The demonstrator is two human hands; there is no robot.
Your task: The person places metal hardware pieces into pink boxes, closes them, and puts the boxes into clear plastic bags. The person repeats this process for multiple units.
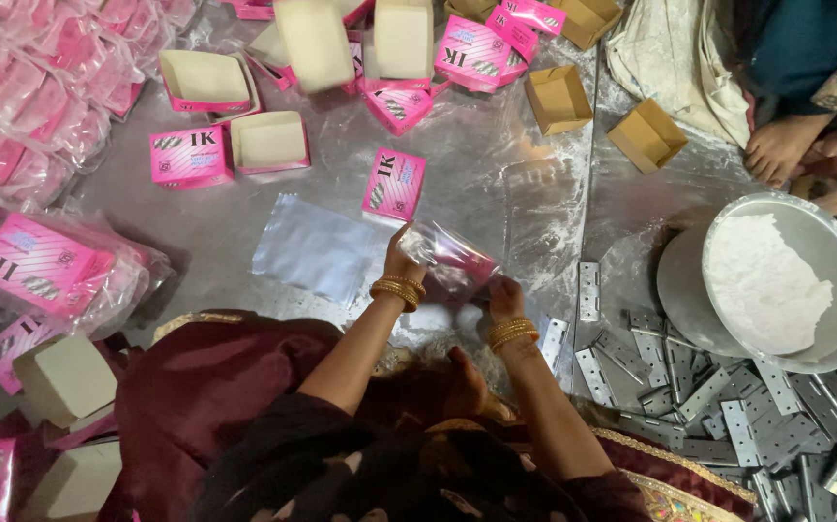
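Fingers of both the left hand (401, 259) and right hand (505, 290) grasp a pink box (452, 259) half-sleeved in a clear bag near mid-floor, so bagging seems underway; the next move likely needs sliding it fully in.

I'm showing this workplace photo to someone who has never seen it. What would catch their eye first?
Probably the pink: small pink boxes lie scattered over the shiny metal floor, with bagged ones heaped at the far left. In the middle, the left hand and right hand hold a clear plastic bag with something pink inside. At the right, a metal bowl of white powder sits above a pile of grey metal hinges.
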